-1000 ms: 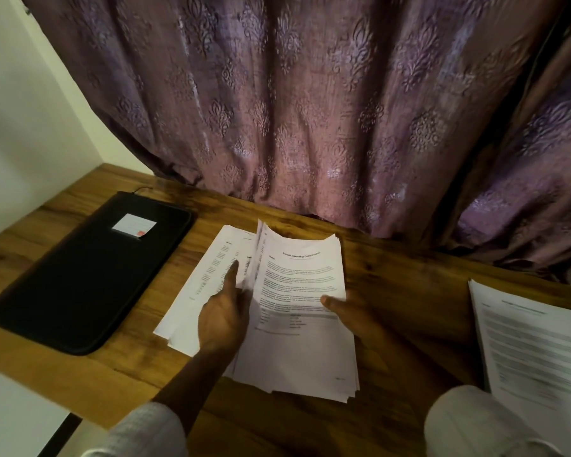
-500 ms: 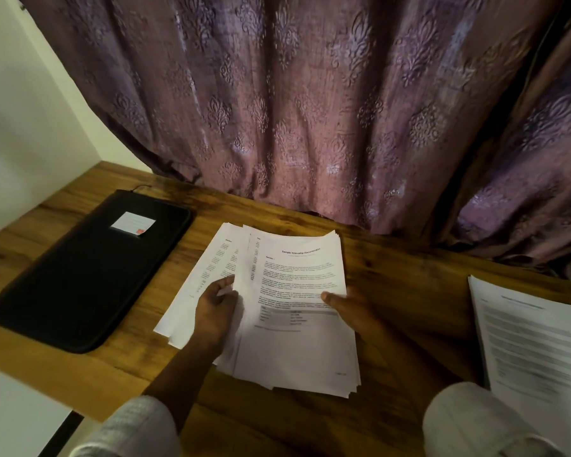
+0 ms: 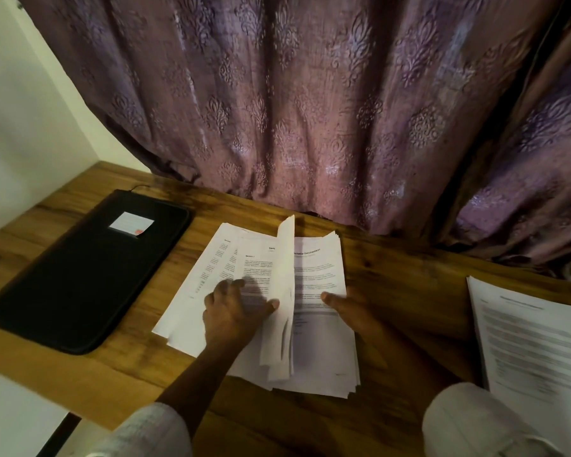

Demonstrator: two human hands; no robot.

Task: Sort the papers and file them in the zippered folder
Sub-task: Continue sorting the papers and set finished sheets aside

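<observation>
Head view.
- Folder (image 3: pixel 80 268): closed, flat on table (image 3: pixel 409 275), left of papers, untouched.
- Left hand (image 3: pixel 234 308): fingers spread on left pile (image 3: pixel 208 268), thumb propping sheaf (image 3: pixel 285 275) upright on edge.
- Right hand (image 3: pixel 346 308): thumb on stack (image 3: pixel 320 354); fingers hidden, cannot tell grip.
- Risks:
  - Sheaf unpinched; may flop back and mix sorted sheets.
  - Stack edges fanned; sheets may slide.
  - Piles touch; categories may merge.
</observation>
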